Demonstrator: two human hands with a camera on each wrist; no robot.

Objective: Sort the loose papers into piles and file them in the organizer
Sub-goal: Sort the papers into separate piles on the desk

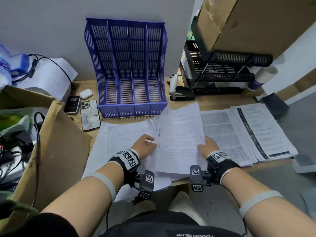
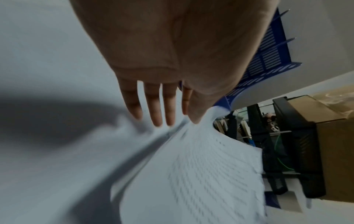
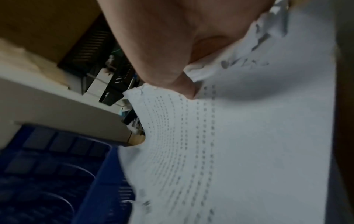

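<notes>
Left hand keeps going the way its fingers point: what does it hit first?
Probably the lifted sheaf: the left hand has straight fingers already at its edge. Beyond lies the blue organizer; depth is unclear.

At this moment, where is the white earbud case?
Head view, left side: white earbud case on the desk, just left of the blue slatted organizer, behind two phones.

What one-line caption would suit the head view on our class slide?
Both hands, left hand and right hand, lift a sheaf of papers before the empty blue organizer, sorted pile alongside.

Head looks down; wrist views closely share the papers [image 2: 191,174].
</notes>
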